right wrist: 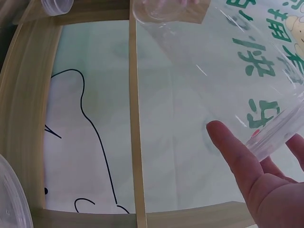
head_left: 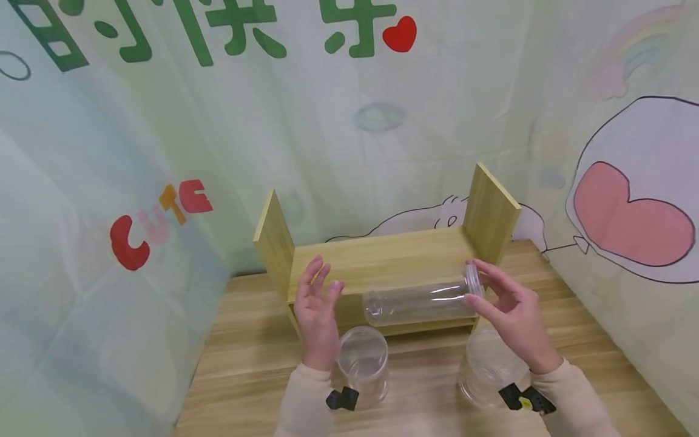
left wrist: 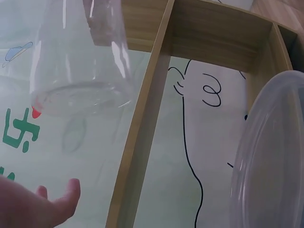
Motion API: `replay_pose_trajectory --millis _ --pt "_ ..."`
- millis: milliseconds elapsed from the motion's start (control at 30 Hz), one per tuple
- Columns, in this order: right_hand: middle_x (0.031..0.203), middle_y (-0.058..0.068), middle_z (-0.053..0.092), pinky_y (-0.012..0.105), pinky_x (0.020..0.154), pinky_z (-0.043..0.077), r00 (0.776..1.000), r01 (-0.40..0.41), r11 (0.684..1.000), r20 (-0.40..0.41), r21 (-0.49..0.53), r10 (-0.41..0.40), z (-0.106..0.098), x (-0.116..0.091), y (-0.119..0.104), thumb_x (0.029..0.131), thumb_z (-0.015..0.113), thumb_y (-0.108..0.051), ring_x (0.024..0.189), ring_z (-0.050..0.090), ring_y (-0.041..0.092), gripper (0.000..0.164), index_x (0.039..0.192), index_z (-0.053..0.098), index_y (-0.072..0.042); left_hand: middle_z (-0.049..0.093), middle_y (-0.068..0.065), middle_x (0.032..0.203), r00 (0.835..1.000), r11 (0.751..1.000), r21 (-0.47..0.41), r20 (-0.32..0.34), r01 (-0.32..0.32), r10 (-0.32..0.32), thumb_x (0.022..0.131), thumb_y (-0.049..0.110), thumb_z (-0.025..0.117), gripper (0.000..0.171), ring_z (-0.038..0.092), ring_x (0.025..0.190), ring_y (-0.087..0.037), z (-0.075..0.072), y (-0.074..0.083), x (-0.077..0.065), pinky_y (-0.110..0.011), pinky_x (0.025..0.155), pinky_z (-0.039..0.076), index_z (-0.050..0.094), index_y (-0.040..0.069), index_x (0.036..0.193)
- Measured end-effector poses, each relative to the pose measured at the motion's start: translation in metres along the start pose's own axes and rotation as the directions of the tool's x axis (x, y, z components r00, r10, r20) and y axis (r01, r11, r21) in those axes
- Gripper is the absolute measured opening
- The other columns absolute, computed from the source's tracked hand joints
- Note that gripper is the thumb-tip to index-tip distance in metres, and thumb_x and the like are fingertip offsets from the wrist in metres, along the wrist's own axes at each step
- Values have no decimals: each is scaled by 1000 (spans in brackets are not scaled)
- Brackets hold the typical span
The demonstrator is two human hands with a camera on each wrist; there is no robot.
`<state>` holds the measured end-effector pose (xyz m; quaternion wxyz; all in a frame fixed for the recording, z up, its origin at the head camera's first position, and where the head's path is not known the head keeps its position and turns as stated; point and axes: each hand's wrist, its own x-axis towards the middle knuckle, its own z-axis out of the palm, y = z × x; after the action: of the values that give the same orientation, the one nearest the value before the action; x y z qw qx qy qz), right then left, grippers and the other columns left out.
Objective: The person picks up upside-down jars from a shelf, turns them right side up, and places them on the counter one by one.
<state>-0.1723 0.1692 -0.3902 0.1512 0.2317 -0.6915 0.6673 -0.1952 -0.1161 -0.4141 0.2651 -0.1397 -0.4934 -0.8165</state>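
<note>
A clear plastic jar (head_left: 420, 303) lies sideways in the air before a small wooden shelf (head_left: 377, 252). My right hand (head_left: 513, 315) grips it at the ridged end, thumb on the near side and fingers on the far side. At the jar's other end, my left hand (head_left: 317, 312) is raised with fingers spread, apart from it. The left wrist view has the jar's rounded end (left wrist: 80, 80) above the left fingertips (left wrist: 72, 192). From the right wrist, the right thumb or finger (right wrist: 232, 152) appears against the jar's ridged end.
Two more clear jars stand on the wooden table (head_left: 246, 358): one (head_left: 363, 355) by the left wrist, the other (head_left: 477, 376) partly behind the right wrist. The shelf has upright side panels (head_left: 491, 212). A printed cloth (head_left: 246, 139) hangs behind and on both sides.
</note>
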Motion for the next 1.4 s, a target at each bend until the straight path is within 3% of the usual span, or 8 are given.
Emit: replay_pose_trajectory --millis 300,433,633,733,800,933,1167,1400 --pt "128 18 44 29 70 52 999 -17 997 45 -69 20 -5 -3 2 77 63 12 105 48 19 53 127 46 5 34 -18 138 994 993 42 4 -110 110 81 -10 58 55 27 126 -38 -10 18 10 -39 93 40 37 -8 131" --pt "129 19 43 30 65 53 998 -3 995 57 -100 9 -4 -5 6 75 65 13 102 48 19 55 127 48 4 38 -20 134 979 977 73 -6 -201 202 80 -14 57 52 31 123 -38 -16 26 17 -38 91 41 40 -9 128" --pt "130 13 45 31 61 53 998 -6 987 59 -163 16 -7 -6 8 75 67 9 102 49 18 54 126 50 0 43 -29 123 903 897 136 -28 -422 429 74 -18 58 48 37 112 -43 -25 40 33 -41 84 42 44 -15 120" --pt "131 9 45 30 64 53 998 -17 979 63 -204 31 -7 -6 7 77 68 5 102 50 19 53 126 51 -3 46 -30 117 864 845 255 -66 -469 500 72 -15 59 45 40 107 -42 -25 54 41 -41 82 39 45 -17 115" --pt "132 9 44 29 65 53 997 -20 970 69 -243 37 -6 -6 4 77 68 3 102 50 21 52 126 52 -3 49 -27 115 854 822 332 -85 -462 514 71 -13 60 45 42 107 -39 -25 62 44 -41 85 37 46 -17 113" --pt "130 14 46 29 67 52 996 -13 943 75 -334 40 2 -6 -11 75 69 5 101 50 27 50 123 52 1 49 -17 120 883 817 427 -82 -387 461 74 -11 60 48 41 111 -32 -31 68 49 -41 91 34 45 -13 119" --pt "128 14 48 38 66 52 996 16 902 91 -431 26 6 -7 -9 73 72 0 101 50 28 51 121 54 -1 38 -7 135 969 832 511 7 -217 248 89 -2 49 47 32 124 -27 -45 61 62 -42 98 30 36 2 134" --pt "128 6 49 36 69 51 987 114 847 160 -519 -34 3 -5 23 73 76 -14 105 51 19 51 121 57 -10 27 -7 143 982 832 528 154 -172 105 94 3 43 54 33 123 -29 -55 60 71 -31 93 37 21 7 143"
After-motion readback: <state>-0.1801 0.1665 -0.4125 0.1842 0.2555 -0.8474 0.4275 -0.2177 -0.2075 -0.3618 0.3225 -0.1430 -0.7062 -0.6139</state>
